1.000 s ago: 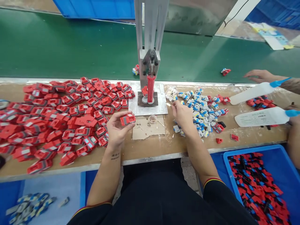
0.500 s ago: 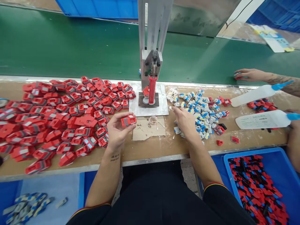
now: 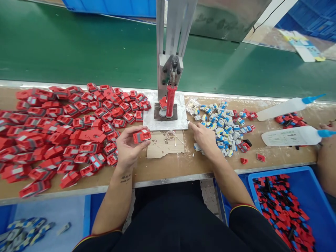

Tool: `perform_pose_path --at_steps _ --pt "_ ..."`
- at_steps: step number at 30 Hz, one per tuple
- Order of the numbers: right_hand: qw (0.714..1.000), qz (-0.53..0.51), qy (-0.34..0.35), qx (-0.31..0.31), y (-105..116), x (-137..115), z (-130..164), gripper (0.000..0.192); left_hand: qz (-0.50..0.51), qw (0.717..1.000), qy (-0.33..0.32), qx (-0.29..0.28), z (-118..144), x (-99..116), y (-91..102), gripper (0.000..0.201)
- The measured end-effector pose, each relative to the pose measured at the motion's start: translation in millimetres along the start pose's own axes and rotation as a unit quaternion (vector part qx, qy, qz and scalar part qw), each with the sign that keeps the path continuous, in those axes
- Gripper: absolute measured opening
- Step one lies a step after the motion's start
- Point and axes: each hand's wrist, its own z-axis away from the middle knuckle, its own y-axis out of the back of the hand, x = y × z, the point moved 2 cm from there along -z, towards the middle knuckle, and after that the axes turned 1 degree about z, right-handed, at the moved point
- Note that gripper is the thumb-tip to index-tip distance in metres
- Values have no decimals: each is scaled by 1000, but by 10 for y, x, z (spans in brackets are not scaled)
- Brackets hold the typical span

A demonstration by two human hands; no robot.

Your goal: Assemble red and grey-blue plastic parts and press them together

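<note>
My left hand point(image 3: 127, 146) is closed round a red toy car body point(image 3: 142, 136) with grey and white patches, in front of the press. My right hand point(image 3: 203, 137) is closed, its fingertips pinched at the right front corner of the metal base plate point(image 3: 154, 123); a tiny whitish bit shows there, too small to name. Between the hands lies a torn piece of cardboard point(image 3: 160, 151) with a small clear round dish point(image 3: 171, 135) and cotton swabs point(image 3: 180, 140). Right of my right hand is a pile of small white, blue and yellow parts point(image 3: 223, 126).
A hand press with a red handle point(image 3: 171, 101) stands mid-table. Many red car bodies point(image 3: 70, 133) cover the left. Two squeeze bottles point(image 3: 291, 135) lie at right, near a co-worker's hand point(image 3: 328, 127). A blue bin point(image 3: 315, 178) holds red and black parts. Behind runs a green belt point(image 3: 78, 52).
My right hand has moved slightly left, to the base plate's corner. My left hand still holds the car body. The co-worker's tattooed arm has left the belt. The view has shifted slightly.
</note>
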Motion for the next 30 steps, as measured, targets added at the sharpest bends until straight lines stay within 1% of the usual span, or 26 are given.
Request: perform_pose_path --at_steps 3,6,8,10,11,13,16,21,26,30 --pt "1000 -9 -1 5 27 44 44 49 -2 1000 -3 4 7 0 -3 49" --pt "997 -62 -31 43 74 169 0 43 -1 1000 -5 4 5 0 -2 48" --pt "987 -134 -47 74 104 265 -109 39 0 1000 -6 1 1 1 -1 48" --pt "972 -215 -37 89 123 332 -259 39 3 1000 -8 0 -2 1 2 47" --pt "965 -246 -27 87 128 349 -335 39 3 1000 -6 2 -3 0 4 47" --pt "961 -270 -12 64 130 360 -459 37 4 1000 0 11 -4 -4 10 48" --pt "969 -244 -15 20 123 349 -541 34 10 1000 4 19 -9 -6 13 49" --pt "978 -208 -28 -7 129 321 -517 32 16 1000 3 17 -9 8 12 49" --pt "987 -143 -61 -43 149 248 -496 42 11 1000 12 13 9 -2 27 48" --pt "991 -110 -62 -53 181 172 -486 42 16 1000 12 17 8 -29 43 50"
